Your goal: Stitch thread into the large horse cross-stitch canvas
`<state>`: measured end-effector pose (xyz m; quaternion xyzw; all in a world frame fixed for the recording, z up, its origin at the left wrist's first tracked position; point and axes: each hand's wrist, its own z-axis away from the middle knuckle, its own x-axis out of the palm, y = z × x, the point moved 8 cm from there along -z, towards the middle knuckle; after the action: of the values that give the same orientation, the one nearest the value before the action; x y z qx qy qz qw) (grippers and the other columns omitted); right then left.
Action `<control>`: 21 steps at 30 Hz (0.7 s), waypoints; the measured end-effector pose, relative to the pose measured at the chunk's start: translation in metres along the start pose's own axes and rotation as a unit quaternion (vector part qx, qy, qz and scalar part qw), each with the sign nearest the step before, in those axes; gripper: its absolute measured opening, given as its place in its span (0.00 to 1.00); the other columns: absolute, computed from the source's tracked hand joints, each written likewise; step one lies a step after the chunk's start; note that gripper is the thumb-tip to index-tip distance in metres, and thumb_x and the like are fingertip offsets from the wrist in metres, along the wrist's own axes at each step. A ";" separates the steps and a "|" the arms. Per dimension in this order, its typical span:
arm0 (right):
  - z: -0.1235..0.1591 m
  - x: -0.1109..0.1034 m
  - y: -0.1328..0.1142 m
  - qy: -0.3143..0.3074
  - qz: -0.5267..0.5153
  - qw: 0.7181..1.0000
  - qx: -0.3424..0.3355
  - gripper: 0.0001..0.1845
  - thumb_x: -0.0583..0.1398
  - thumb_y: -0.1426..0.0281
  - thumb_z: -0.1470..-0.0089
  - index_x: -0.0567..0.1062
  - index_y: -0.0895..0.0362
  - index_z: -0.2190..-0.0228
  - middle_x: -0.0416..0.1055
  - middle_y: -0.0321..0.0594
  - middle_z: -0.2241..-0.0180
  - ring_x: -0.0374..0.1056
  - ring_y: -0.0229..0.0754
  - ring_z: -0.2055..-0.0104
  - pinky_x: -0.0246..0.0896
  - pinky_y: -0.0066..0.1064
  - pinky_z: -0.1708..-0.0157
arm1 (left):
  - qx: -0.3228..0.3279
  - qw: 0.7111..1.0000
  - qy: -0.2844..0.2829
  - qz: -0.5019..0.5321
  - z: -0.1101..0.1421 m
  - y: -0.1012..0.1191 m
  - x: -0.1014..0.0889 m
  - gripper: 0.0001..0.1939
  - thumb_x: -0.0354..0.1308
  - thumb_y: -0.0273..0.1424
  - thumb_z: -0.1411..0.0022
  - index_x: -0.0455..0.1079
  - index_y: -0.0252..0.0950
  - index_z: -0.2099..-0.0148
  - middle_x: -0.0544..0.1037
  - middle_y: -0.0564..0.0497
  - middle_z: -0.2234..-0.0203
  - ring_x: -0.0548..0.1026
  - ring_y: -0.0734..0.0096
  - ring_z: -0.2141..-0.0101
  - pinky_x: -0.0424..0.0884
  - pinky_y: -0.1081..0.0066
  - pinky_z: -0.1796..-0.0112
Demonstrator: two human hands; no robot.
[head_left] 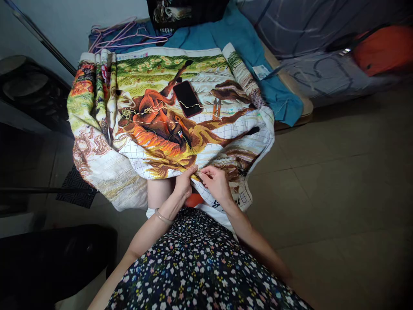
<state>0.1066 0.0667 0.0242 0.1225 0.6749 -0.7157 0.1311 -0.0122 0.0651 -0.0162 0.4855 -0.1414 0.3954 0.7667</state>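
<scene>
A large cross-stitch cloth [206, 125] with a horse picture and a printed grid spreads over my lap and the bed edge. My left hand [183, 185] grips its near fold, thumb on top and the other fingers hidden beneath. Just to the right, my right hand [215, 183] is closed in a pinch at the same fold; whatever lies between its fingertips is too small to make out. Further up the cloth rest a dark phone [187, 99], orange-handled thread snips [216, 110] and loose pale yellow thread [127, 113], one strand crossing the phone.
Both cloth sides are rolled, with a thick roll [84, 86] at left. Behind lie pink hangers [129, 41], a black bag [183, 13] and a teal sheet [222, 32]. An orange bag [385, 49] sits at far right. Tiled floor [322, 172] extends on the right.
</scene>
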 end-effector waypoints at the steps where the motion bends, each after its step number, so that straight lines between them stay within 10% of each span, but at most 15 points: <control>1: 0.000 0.001 0.001 0.005 -0.004 1.000 0.001 0.10 0.59 0.64 0.49 0.74 0.57 0.74 0.75 0.40 0.76 0.68 0.40 0.74 0.62 0.28 0.74 | 0.004 1.000 0.002 -0.003 0.000 0.001 0.000 0.19 0.69 0.26 0.63 0.74 0.32 0.64 0.79 0.50 0.68 0.74 0.71 0.66 0.67 0.66 0.54; 21: 0.001 0.000 0.002 0.081 -0.049 0.995 0.027 0.07 0.60 0.66 0.51 0.73 0.57 0.70 0.74 0.38 0.76 0.69 0.40 0.76 0.64 0.30 0.73 | -0.027 1.000 0.014 0.005 0.001 -0.004 -0.003 0.12 0.68 0.26 0.61 0.73 0.33 0.70 0.77 0.52 0.73 0.72 0.74 0.70 0.66 0.69 0.57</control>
<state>0.1077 0.0659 0.0223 0.1503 0.6689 -0.7271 0.0375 -0.0112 0.0618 -0.0200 0.4580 -0.1437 0.4019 0.7798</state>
